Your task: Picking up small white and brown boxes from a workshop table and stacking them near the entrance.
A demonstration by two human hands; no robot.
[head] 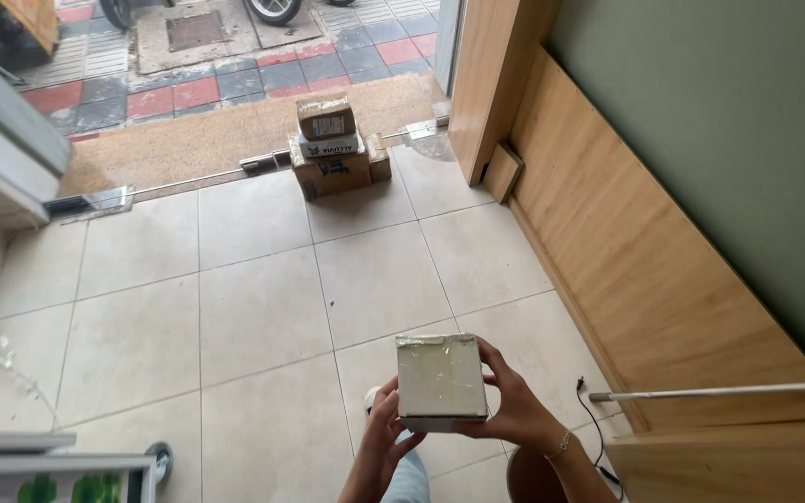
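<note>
Left hand (386, 430) clamped on the near-left edge of a small box (441, 380), fingers curled up along its side. Right hand (505, 402) wrapped round the right side and under the lower right corner, thumb hooked over the edge. Box pinned between both palms, top face level, held above pale floor tiles (253, 307). Flat-sided, squarish, grey-white, glossy with clear tape across the top, tape wrinkled at the far edge. Thin bracelet (563, 445) on the right wrist. Well ahead, a stack of brown cardboard parcels (333, 149) by the doorway, coarse tan doormat (207, 130) behind. Smooth wooden panelling (626, 251) along the right wall.
</note>
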